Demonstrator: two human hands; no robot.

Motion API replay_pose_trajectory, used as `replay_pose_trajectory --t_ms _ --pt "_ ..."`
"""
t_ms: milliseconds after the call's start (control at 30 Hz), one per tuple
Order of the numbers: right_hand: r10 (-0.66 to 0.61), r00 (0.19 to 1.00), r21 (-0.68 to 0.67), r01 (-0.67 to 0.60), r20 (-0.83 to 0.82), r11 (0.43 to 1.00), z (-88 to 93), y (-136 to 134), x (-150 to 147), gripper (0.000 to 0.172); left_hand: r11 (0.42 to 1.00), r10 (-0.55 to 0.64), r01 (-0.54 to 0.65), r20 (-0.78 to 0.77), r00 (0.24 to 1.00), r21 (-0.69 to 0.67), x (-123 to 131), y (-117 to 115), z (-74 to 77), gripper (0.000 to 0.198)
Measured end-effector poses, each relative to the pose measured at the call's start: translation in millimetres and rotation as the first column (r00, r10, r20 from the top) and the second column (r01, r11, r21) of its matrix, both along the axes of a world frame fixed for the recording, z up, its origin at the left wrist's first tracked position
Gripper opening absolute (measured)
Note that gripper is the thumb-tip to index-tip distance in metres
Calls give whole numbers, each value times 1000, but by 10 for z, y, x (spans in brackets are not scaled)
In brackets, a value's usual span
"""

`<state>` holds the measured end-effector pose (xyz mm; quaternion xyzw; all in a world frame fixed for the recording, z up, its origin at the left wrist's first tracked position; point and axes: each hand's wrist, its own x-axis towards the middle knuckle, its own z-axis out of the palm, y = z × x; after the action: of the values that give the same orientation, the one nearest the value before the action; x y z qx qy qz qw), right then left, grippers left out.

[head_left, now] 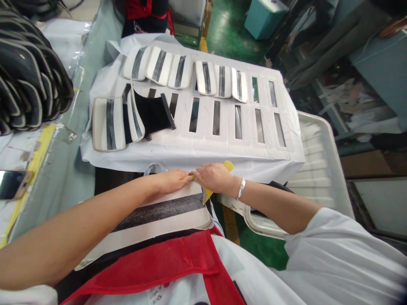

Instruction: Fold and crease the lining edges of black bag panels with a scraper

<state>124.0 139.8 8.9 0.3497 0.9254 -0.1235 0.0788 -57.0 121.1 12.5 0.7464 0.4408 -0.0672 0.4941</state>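
A white panel (187, 218) with a dark grey stripe lies across my lap, its surface slightly curved. My left hand (173, 181) reaches along the panel's far edge, with its fingertips closed on the far right corner. Right beside it, my right hand (218, 178) grips a flat yellow scraper (208, 195). The scraper's pointed lower end touches the panel's right edge, and its rounded end (228, 165) sticks out above the hand. Both hands meet at that corner, and the fingertips partly hide the edge there.
Beyond my hands stands a white-covered table (190, 154) with rows of slots. Several white striped pads (108, 123) and a black piece (152, 112) lie on it. Stacked black panels (28, 80) and a phone (12, 184) are at left. A white plastic bin (324, 169) stands right.
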Motion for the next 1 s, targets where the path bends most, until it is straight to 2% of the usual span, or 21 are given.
replay_pose_trajectory --t_ms 133,267,400,533,767,900,1000 --pt "-55 998 -4 55 27 998 13 -47 -8 51 998 -11 13 29 1000 -59 -7 36 16 49" --pt "-189 980 -12 190 61 982 27 -168 14 55 995 -22 29 82 996 -93 5 81 -31 49" --pt "-277 958 -36 280 79 959 43 -293 71 56 994 -10 16 62 998 -109 47 104 -72 58" --pt "-323 939 -87 334 119 939 67 -359 134 57 994 -30 33 36 999 -108 105 134 -78 63" --pt "-337 920 -133 367 202 921 93 -430 169 63 994 -74 82 105 992 -69 177 117 -132 51" --pt "-349 915 -127 378 203 917 98 -447 131 64 999 -29 32 103 994 -28 31 64 -51 50" --pt "-346 916 -124 374 203 919 113 -429 93 65 993 7 11 149 989 -119 -230 44 46 51"
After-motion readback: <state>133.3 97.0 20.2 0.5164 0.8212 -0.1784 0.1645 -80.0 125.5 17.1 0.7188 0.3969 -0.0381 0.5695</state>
